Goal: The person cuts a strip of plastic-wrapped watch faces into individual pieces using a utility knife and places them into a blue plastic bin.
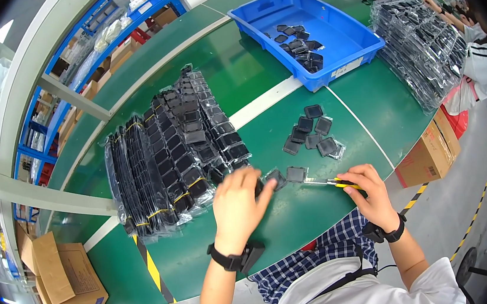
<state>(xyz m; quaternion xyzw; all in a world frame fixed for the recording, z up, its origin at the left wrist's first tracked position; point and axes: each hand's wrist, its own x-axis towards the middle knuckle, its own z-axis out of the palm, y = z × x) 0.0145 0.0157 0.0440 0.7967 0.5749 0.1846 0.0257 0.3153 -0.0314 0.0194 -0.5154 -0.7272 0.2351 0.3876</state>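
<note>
the left hand (238, 203) curls over a small black square part in a clear bag (272, 178) on the green counter (298, 217), fingertips pinching it. the right hand (368, 189) is closed around yellow-handled tweezers (329, 183), tips pointing at a second bagged part (296, 174). bundled stacks of bagged parts (167, 160) lie just left; a blue tray (314, 32) sits well beyond.

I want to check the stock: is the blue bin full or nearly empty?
Nearly empty. The blue bin holds only a small pile of black parts; most of its floor is bare.
</note>
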